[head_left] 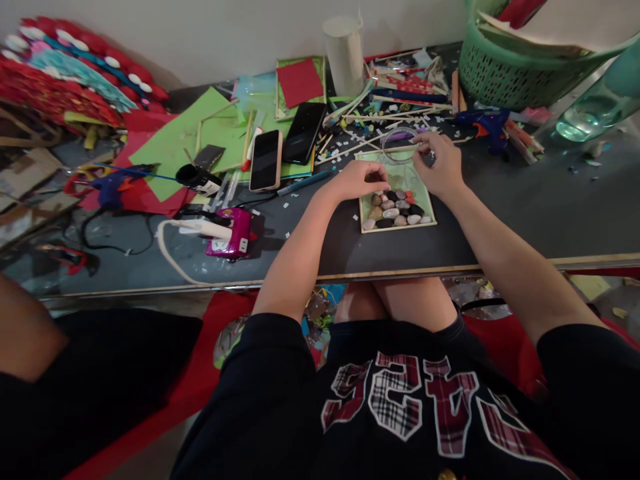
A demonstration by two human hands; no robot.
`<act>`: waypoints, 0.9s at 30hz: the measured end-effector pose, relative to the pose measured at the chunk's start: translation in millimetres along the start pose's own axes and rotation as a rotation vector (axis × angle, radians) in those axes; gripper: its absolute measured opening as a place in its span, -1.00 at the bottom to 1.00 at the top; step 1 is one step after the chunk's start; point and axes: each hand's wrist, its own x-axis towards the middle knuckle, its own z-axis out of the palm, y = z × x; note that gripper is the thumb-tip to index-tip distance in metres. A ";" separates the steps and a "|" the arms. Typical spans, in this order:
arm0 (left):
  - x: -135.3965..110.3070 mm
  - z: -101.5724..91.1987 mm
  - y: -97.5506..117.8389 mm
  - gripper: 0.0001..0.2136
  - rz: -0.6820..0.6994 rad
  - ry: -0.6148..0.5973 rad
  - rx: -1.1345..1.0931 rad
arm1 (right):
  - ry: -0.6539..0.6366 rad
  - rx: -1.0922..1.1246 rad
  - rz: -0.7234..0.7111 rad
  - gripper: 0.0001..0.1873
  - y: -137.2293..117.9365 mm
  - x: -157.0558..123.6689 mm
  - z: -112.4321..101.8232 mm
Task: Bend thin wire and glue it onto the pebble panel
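Observation:
A shallow green-based tray with pale stick edges (399, 230) lies on the table before me. Smooth stones (391, 213) in black, grey, white and brown fill its nearer part, with a small orange-red piece (410, 197) among them. Over the tray's left side is my left hand (364, 179), fingers curled together; whatever they pinch is hidden or too small to make out. My right hand (443, 163) is at the tray's far right, thumb and fingers closed at the edge of a coil of thin, wire-like strand (399, 145). Faint loops hang from it above the tray.
Sticks and paper scraps (395, 110) litter the back. Two phones (265, 160), a pink power adapter (230, 233) and a blue glue gun (114, 188) lie left. Another glue gun (483, 123), a green basket (515, 73) and a bottle (595, 107) are right. Someone's arm (27, 327) is at left.

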 end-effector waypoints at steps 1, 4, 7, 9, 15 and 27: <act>0.6 1.3 -1.6 -0.88 -0.001 0.014 -0.019 | -0.004 0.001 0.003 -0.70 -0.4 0.1 0.0; 1.5 4.4 -3.0 -0.88 -0.002 0.044 -0.065 | -0.012 0.006 0.007 -0.69 -1.8 0.1 -0.4; 0.8 4.7 1.5 -0.89 -0.007 0.027 -0.056 | -0.014 0.005 0.012 -0.68 -2.0 0.0 -0.5; 0.1 3.6 4.6 -0.87 -0.007 0.021 -0.015 | -0.012 0.011 0.008 -0.67 -0.6 0.1 0.4; 4.0 1.6 -6.2 -0.75 0.074 0.076 0.145 | 0.029 0.077 -0.054 -0.66 9.6 1.7 6.4; 6.6 2.9 -22.5 -0.68 0.109 0.171 0.080 | 0.112 0.093 -0.099 -0.64 17.5 3.4 13.4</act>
